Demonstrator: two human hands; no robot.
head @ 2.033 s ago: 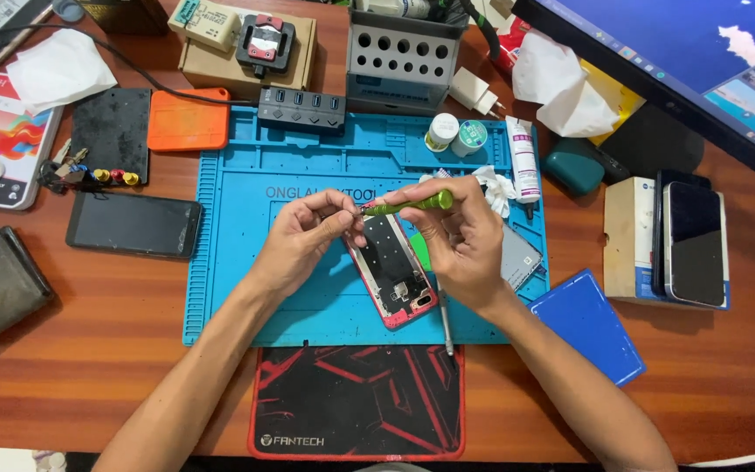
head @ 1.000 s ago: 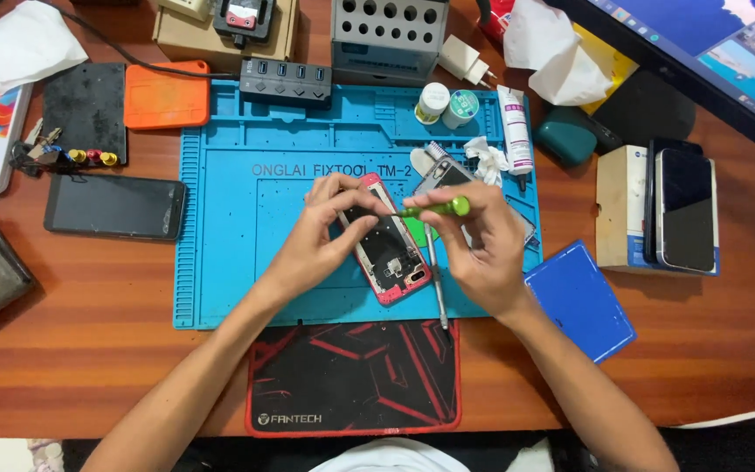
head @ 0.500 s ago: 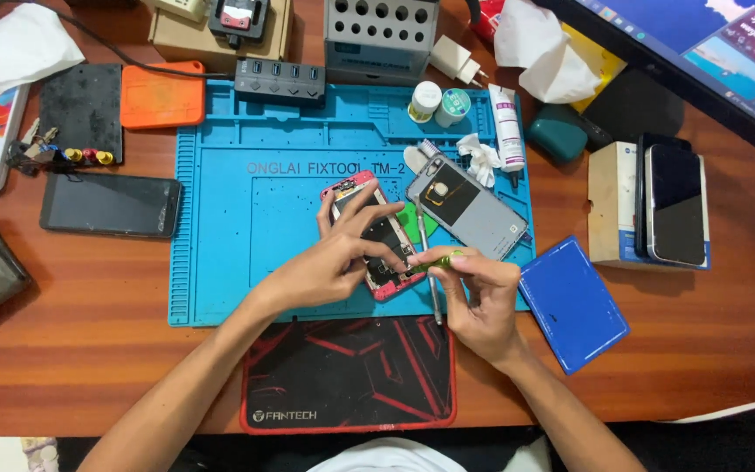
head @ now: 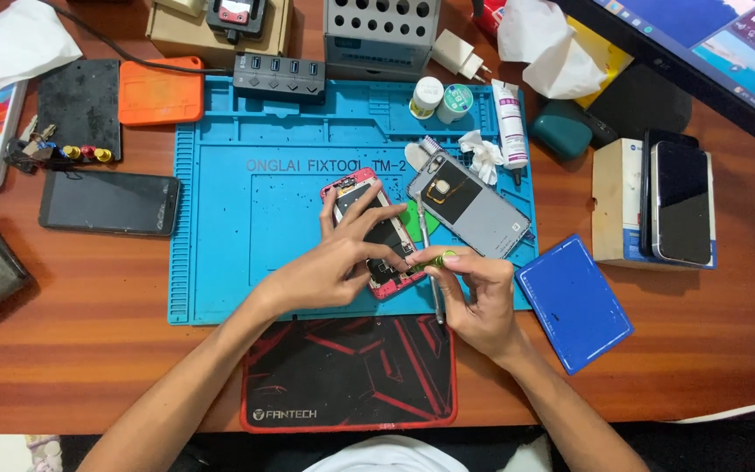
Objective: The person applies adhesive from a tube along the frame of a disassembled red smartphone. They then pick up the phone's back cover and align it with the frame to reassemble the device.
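Though pinned, opened phone diagonal.

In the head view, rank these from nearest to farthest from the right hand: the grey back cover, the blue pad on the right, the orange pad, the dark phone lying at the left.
From the right hand:
1. Grey back cover, just above it on the blue mat.
2. Blue pad, to its right on the wood; nearly as close as the cover.
3. Dark phone, far left, off the mat.
4. Orange pad, upper left corner.
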